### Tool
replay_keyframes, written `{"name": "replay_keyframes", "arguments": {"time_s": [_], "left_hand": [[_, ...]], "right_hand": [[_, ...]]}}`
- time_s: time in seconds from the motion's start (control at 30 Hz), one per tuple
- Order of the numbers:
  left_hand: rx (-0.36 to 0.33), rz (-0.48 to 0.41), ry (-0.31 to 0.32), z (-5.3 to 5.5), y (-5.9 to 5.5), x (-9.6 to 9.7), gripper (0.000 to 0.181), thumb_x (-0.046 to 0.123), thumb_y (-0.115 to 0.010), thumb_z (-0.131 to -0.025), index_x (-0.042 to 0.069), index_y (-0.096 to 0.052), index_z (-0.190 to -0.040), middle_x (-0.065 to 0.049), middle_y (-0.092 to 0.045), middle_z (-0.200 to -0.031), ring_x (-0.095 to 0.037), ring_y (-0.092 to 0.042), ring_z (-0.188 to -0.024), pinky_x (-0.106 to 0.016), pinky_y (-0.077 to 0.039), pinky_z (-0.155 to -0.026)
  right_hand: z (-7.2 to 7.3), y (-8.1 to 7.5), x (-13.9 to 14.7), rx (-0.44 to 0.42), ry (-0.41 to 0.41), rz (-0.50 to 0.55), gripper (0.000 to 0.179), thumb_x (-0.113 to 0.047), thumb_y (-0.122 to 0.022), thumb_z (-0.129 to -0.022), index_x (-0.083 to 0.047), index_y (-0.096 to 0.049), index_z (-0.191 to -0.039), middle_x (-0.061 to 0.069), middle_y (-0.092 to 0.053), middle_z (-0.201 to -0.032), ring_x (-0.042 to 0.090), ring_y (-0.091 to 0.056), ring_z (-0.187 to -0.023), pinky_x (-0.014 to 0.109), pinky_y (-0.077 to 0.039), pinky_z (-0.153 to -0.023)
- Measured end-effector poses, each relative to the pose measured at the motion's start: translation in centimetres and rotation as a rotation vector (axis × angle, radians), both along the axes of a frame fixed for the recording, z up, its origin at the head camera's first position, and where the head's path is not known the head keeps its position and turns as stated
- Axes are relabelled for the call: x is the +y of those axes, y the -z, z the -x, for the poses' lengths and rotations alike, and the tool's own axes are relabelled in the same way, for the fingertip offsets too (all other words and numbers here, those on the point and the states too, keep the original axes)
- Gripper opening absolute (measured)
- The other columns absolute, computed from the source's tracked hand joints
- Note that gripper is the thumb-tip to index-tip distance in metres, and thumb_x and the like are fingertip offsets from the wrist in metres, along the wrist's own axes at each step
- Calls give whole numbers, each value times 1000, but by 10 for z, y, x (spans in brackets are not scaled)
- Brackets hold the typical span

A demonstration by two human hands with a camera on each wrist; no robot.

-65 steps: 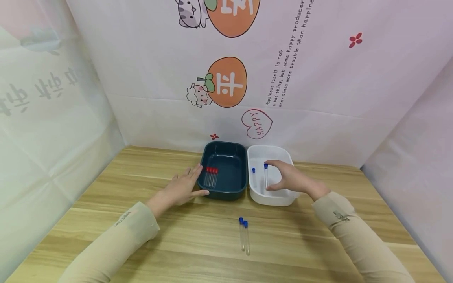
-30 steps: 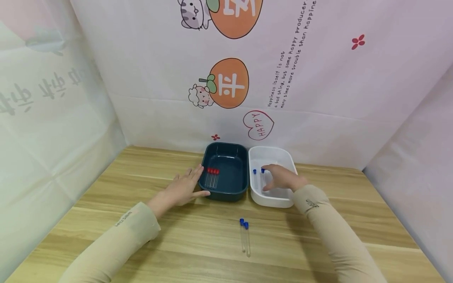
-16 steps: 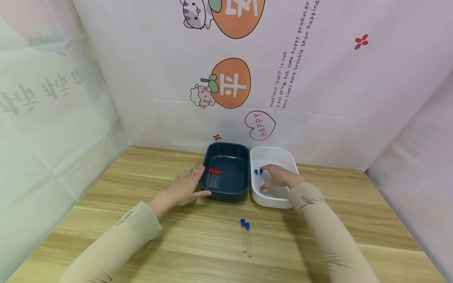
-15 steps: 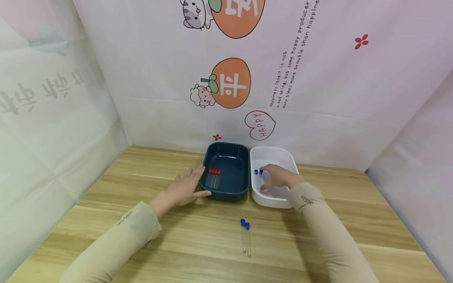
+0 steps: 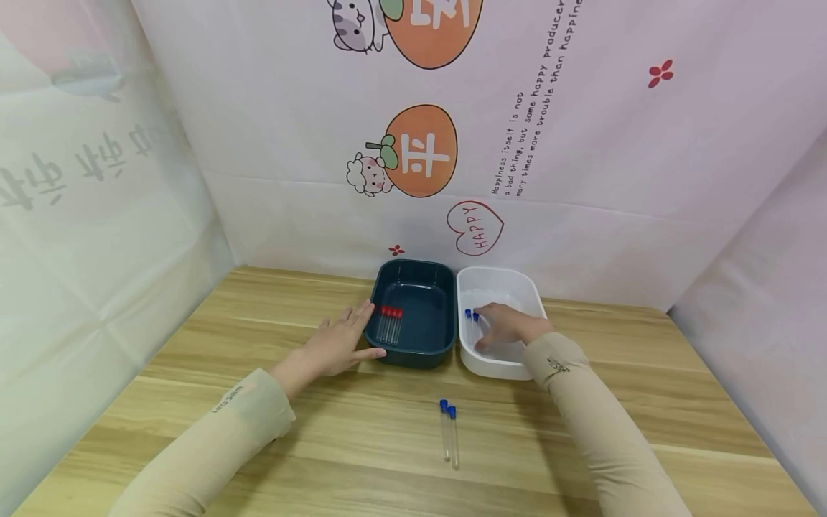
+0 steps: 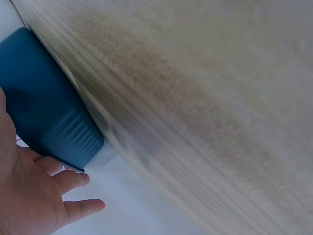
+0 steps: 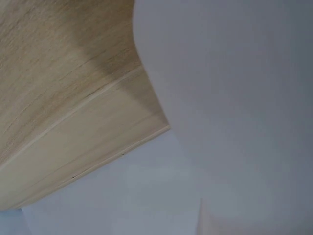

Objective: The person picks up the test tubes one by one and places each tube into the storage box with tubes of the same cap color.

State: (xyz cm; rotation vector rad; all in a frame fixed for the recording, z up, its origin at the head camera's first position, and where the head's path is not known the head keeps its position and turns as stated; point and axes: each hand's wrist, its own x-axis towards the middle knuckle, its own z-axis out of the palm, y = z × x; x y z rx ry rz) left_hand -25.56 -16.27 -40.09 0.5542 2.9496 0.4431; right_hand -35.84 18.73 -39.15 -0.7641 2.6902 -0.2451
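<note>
In the head view my left hand (image 5: 337,345) rests against the left side of a dark teal bin (image 5: 446,343), fingers straight, thumb at its front rim. Inside that bin lie several red-capped test tubes (image 5: 390,327) in a row. My right hand (image 5: 510,323) reaches into a white bin (image 5: 496,369), pinching a blue-capped test tube (image 5: 476,317) lengthwise between fingertips at the cap and thumb near the lower end. Another blue-capped test tube (image 5: 468,314) lies just left of it. The right wrist view shows no hand, only the white bin's wall (image 7: 234,98) close up.
Two more blue-capped test tubes (image 5: 455,438) lie side by side on the wooden table (image 5: 349,445), in front of the bins. Both bins stand close together near the back edge. A printed cloth (image 5: 581,237) hangs behind them, with pale cloth at both sides.
My right hand has lowered the blue-capped test tube into the white bin and moved it left, close to the tube lying there. My left hand stays at the teal bin.
</note>
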Motion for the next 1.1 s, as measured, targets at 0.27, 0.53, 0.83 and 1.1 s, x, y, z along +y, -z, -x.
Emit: {"name": "replay_keyframes", "arguments": {"time_s": [0.27,0.53,0.83,1.1], "left_hand": [[4,4,5,2,2,1,101,66,-53,-98,5,-10,-165,-13,-10,-170,-43,-17,-153,-71,-18,-115],[1,-6,4,1,4,1,101,66,-54,-98,4,-10,-165,-13,-9,-171,-43,-17,-153,-71,-18,-115],[-4,2,4,1,0,0,101,66,-54,-98,5,-9,-165,-13,-9,-171,-43,-16,-153,-71,-17,-115],[-6,6,5,2,0,-1,101,65,-54,-98,5,-9,-165,-12,-8,-171,-42,-16,-153,-71,-17,-116]], "right_hand": [[-1,0,-1,-28,40,-6,88,-30,-80,-87,5,-37,-155,32,-34,-157,49,-32,-145,57,-26,-119],[-3,-1,1,-17,43,10,91,-29,-81,-85,5,-35,-156,32,-33,-158,49,-32,-145,58,-26,-119],[-5,-11,11,60,9,101,78,-20,-77,-92,6,-38,-155,31,-37,-156,49,-32,-145,56,-26,-119],[-12,-22,17,154,-24,237,61,-12,-71,-97,8,-46,-149,29,-48,-149,47,-43,-138,57,-33,-115]]}}
